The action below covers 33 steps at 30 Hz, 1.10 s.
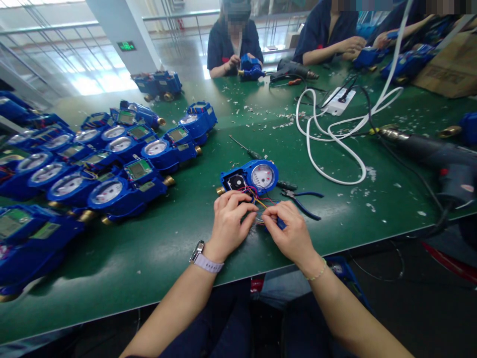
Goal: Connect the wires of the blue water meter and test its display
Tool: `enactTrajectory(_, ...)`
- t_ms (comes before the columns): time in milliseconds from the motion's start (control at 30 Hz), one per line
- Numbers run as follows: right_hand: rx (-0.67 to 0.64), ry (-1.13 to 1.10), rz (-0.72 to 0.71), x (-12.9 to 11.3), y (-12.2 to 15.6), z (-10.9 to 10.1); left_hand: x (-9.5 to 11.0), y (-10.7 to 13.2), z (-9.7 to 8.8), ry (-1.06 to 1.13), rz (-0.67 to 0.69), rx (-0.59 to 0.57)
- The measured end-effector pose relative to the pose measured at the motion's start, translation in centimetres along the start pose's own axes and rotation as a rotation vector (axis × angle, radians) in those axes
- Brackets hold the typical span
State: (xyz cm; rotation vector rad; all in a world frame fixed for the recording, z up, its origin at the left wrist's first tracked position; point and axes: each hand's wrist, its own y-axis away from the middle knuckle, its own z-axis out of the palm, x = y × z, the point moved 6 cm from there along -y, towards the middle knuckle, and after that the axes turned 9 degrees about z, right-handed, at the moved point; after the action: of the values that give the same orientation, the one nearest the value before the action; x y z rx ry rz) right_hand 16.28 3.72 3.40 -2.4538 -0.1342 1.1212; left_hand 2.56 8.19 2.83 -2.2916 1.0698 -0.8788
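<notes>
A blue water meter with a round white dial lies before me, its side compartment uncovered. Thin coloured wires run out of it toward me. My left hand is at the near edge of the meter, thumb and fingers pinched on the wires. Close by on the right, my right hand pinches the wire ends. Under its fingers shows a blue piece whose kind I cannot make out. Blue-handled cutting pliers lie opened just right of the meter. Behind it rests a thin screwdriver.
Several blue meters crowd the left side of the green table. On the right lie a heat gun, a looped white cable and a power strip. Co-workers sit across the table, one holding a meter. White scraps litter the tabletop.
</notes>
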Motion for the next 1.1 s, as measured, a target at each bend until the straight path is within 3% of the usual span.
enactTrajectory(167, 0.006, 0.061, -0.024, 0.7, -0.6, -0.5, 0.2, -0.8, 0.1, -0.065, 0.044, 0.000)
enactTrajectory(333, 0.022, 0.062, -0.011, 1.4, -0.9, -1.5, 0.5, -2.5, 0.1, -0.147, 0.201, -0.014)
enactTrajectory(500, 0.070, 0.035, 0.051, 2.3, -0.5, -2.8, -1.6, -3.6, -0.9, -0.170, 0.137, 0.012)
enactTrajectory(600, 0.059, 0.031, 0.082, 2.7, -0.3, -2.9, -1.5, -3.6, -0.8, -0.141, 0.155, 0.006)
enactTrajectory(800, 0.036, 0.021, 0.063, 2.4, -0.4, -2.2, 0.7, -2.7, 0.9, -0.116, 0.234, -0.056)
enactTrajectory(1100, 0.064, 0.056, 0.042, 1.8, -0.7, -1.6, 0.8, -2.5, 1.4, -0.117, 0.212, -0.051)
